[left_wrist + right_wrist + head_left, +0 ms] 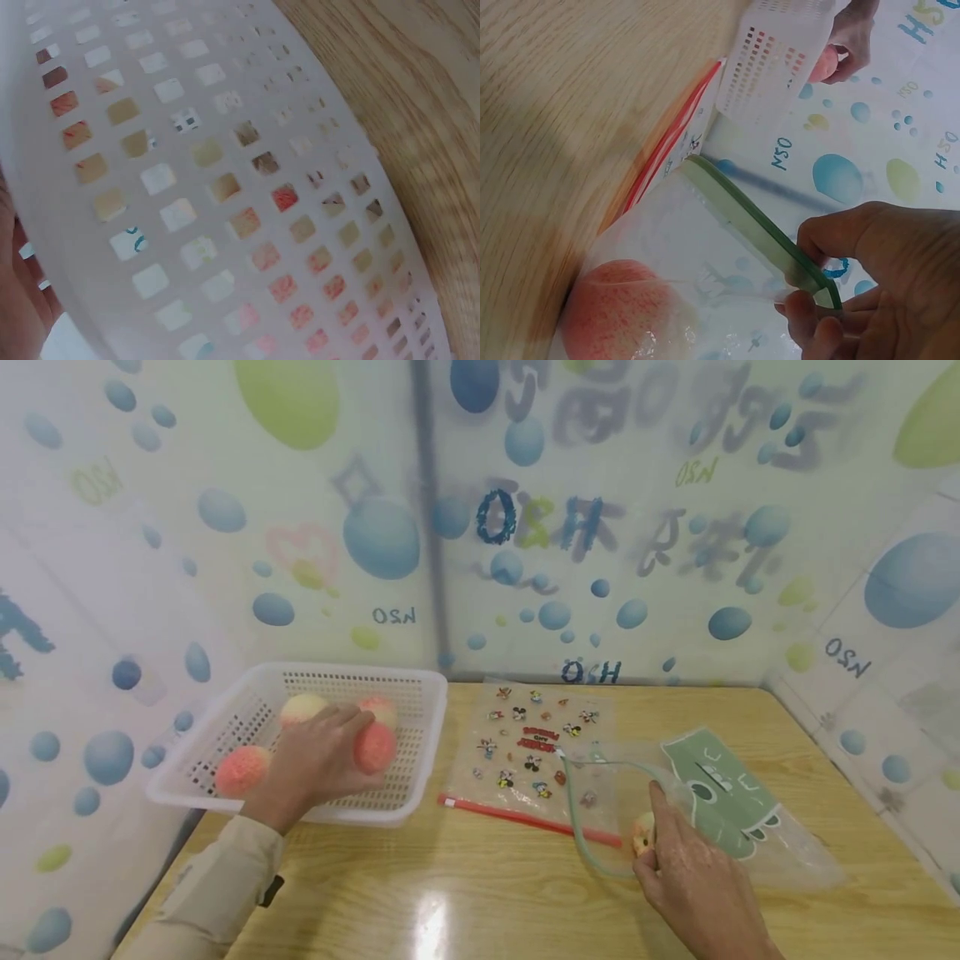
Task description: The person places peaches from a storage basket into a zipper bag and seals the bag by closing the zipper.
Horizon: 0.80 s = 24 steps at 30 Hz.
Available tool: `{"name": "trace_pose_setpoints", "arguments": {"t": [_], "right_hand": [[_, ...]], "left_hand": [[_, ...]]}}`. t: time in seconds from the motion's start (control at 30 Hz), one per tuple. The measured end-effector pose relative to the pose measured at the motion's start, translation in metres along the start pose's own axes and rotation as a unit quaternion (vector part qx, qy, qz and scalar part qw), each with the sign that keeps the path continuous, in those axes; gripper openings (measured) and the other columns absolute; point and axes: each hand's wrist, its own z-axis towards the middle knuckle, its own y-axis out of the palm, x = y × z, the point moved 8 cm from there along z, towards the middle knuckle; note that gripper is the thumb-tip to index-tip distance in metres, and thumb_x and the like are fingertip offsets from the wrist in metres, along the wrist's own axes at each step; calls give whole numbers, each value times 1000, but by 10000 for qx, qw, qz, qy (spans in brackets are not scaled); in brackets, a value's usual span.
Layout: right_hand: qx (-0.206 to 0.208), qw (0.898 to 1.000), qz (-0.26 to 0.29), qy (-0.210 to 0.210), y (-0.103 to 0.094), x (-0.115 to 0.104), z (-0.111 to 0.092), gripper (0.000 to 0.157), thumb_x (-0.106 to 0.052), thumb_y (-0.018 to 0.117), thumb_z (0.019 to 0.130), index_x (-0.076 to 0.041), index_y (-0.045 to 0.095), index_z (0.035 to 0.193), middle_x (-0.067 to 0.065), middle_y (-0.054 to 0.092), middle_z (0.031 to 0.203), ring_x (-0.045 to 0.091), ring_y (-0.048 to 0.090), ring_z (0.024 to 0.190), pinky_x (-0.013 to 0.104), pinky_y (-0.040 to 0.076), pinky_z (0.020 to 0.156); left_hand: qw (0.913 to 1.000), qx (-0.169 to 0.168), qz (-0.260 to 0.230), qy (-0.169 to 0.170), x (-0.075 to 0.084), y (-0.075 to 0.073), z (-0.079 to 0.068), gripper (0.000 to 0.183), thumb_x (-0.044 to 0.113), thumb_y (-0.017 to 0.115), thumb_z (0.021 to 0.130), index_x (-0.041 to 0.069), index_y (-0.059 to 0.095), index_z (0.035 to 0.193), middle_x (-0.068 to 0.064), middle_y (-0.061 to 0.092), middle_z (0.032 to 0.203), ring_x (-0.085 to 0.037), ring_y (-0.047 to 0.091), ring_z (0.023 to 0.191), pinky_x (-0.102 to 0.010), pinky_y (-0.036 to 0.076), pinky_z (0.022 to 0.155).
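Observation:
My left hand (318,760) reaches over the white basket (161,789) and grips a pinkish-red peach (377,749). Around it in the basket are a red peach (242,771), a yellowish peach (302,708) and another pink one (378,704). In the left wrist view the perforated basket wall (225,240) hides most of the left hand (22,300). On the right, my right hand (697,877) pinches the green zip edge (742,202) of a clear bag, holding its mouth apart. Inside that bag lies one peach (622,307).
A clear bag with cartoon prints and a red slider strip (525,821) lies flat between basket and green bag. The green bag's printed part (720,785) spreads to the right. A patterned curtain (510,635) closes off the wooden table's (360,893) back and sides.

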Motion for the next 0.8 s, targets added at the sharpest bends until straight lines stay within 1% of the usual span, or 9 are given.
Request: {"name": "trace_pose_setpoints", "arguments": {"t": [0.07,0.2,0.4,0.57,0.7,0.8], "right_hand": [[-26,10000,2,14,1,0,-1,81,-3,72,74,9,40,147,20,68,99,15,41,56,33,36,42],[-14,10000,-11,-8,2,-1,-1,80,-4,73,74,9,40,146,19,67,97,14,41,55,32,35,41],[-207,9997,-10,136,4,-1,-1,79,-5,72,76,10,39,146,19,66,95,15,42,56,31,35,43],[-213,9997,-7,139,4,0,-2,78,-6,72,76,11,40,145,18,66,92,15,42,56,32,35,42],[-165,9998,-9,121,4,1,-2,78,-6,73,77,10,40,146,18,66,94,16,42,56,34,36,42],[-161,9998,-3,97,4,1,-3,79,-6,74,77,9,40,146,18,67,94,16,43,57,36,38,43]], "left_hand": [[10000,57,-2,-7,0,1,-1,71,51,86,62,6,67,113,-10,65,102,-27,61,86,-47,57,68],[9998,196,-5,-10,-2,0,-2,70,51,85,62,8,63,112,-10,60,100,-26,57,83,-45,55,62],[9986,501,-101,150,0,-4,-3,68,46,87,63,11,64,116,-10,57,99,-25,54,81,-40,53,56],[9982,540,4,278,5,-4,-2,68,44,89,62,10,64,115,-11,58,98,-25,56,77,-40,53,56],[9978,568,18,328,9,-6,-1,67,48,91,63,10,64,111,-10,61,96,-25,59,76,-41,54,56],[9978,587,-84,286,9,-7,0,70,50,93,63,10,63,111,-11,63,98,-25,59,75,-41,55,57]]}}
